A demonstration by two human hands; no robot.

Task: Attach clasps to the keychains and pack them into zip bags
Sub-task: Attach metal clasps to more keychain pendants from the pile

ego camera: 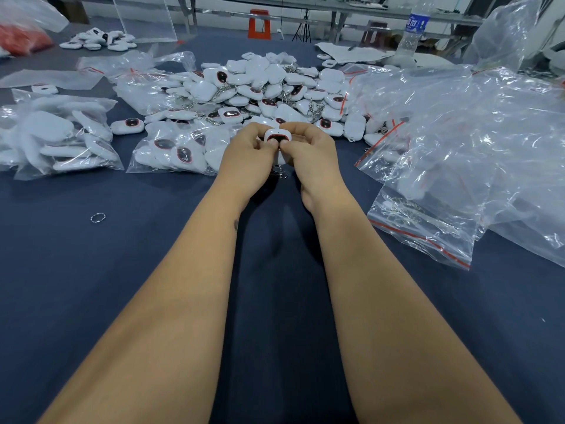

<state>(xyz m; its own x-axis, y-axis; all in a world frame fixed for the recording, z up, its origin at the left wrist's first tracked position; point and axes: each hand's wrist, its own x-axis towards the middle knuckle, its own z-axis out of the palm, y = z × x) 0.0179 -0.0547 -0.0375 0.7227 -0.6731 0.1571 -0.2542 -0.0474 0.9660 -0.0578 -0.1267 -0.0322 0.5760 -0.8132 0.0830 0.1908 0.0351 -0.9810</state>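
Both hands are meeting at mid-surface: the left hand [244, 154] and right hand [308, 154] are pinching one white keychain [276, 137] between their fingers, its face turned toward the person, its metal clasp [281, 172] dangling directly below, equally near either hand.

2 hands [247, 154], 1 held keychain [277, 136], 1 loose ring [98, 217], 1 bottle [413, 29], perhaps 4 filled bags [180, 151].

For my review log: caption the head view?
Both hands pinch one white keychain before the loose pile.
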